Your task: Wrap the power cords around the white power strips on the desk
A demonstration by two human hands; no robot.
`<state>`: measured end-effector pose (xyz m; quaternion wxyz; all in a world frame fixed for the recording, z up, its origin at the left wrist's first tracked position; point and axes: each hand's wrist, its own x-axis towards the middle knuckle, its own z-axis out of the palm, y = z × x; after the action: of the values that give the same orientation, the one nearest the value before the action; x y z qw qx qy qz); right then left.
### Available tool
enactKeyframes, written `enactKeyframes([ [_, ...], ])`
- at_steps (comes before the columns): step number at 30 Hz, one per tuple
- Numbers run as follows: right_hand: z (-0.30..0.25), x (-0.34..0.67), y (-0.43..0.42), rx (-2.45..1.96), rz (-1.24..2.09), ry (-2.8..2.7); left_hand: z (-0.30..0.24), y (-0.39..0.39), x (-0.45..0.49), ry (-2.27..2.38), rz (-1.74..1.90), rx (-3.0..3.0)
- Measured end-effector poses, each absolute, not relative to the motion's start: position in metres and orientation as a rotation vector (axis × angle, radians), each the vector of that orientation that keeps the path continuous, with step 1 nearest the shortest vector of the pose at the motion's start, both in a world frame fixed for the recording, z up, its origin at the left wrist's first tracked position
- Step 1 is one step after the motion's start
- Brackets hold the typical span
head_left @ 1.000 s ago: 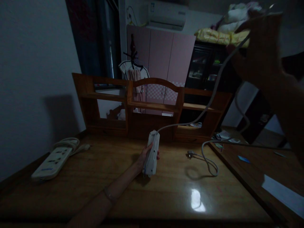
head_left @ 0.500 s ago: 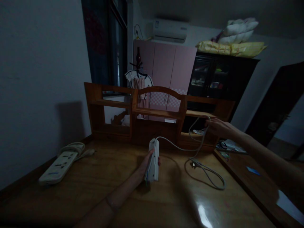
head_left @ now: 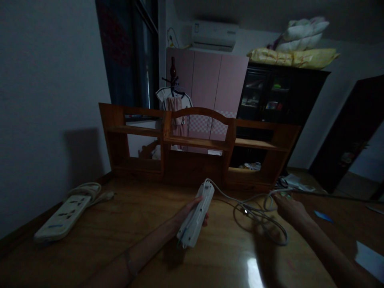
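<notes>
My left hand [head_left: 192, 210] is wrapped round a white power strip [head_left: 196, 214], held just above the wooden desk [head_left: 150, 240] and tilted to the right. Its grey cable [head_left: 258, 212] runs right from the strip's far end and lies in loose loops on the desk, with the plug [head_left: 245, 209] among them. My right hand [head_left: 289, 208] is low over the desk at the right end of the loops, fingers closed round a bend of the cable.
A second, larger power strip [head_left: 61, 216] with its coiled cord lies at the desk's left edge by the wall. A wooden shelf unit [head_left: 198, 140] stands along the desk's back. Papers and a blue card [head_left: 322, 216] lie at the right.
My right hand came down from high up at the right to the desk, bringing the cable into loose loops. The left hand tilted the strip to the right.
</notes>
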<state>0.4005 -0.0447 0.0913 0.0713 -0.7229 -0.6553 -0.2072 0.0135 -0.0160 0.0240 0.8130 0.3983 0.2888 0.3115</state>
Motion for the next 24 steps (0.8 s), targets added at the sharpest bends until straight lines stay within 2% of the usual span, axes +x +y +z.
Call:
enactKeyframes([
  [3, 0.097, 0.35, -0.056, -2.246, -0.636, -1.997, 0.022, -0.016, 0.008, 0.59, 0.662, 0.877],
  [6, 0.106, 0.29, -0.059, -2.093, -0.589, -1.924, 0.019, -0.021, 0.004, 0.555, 0.623, 0.907],
  [8, 0.108, 0.258, -0.054, -1.772, -0.405, -1.908, 0.017, -0.026, 0.004, 0.502, 0.587, 0.931],
  [11, 0.097, 0.23, -0.04, -1.237, 0.038, -1.954, 0.016, -0.032, 0.003, 0.401, 0.485, 0.954],
  [14, 0.076, 0.221, -0.026, -0.997, 0.373, -1.997, 0.02, -0.037, 0.003, 0.311, 0.405, 0.976],
  [24, 0.023, 0.218, -0.016, -1.089, 0.621, -1.8, 0.024, -0.051, 0.009, 0.327, 0.318, 1.025],
])
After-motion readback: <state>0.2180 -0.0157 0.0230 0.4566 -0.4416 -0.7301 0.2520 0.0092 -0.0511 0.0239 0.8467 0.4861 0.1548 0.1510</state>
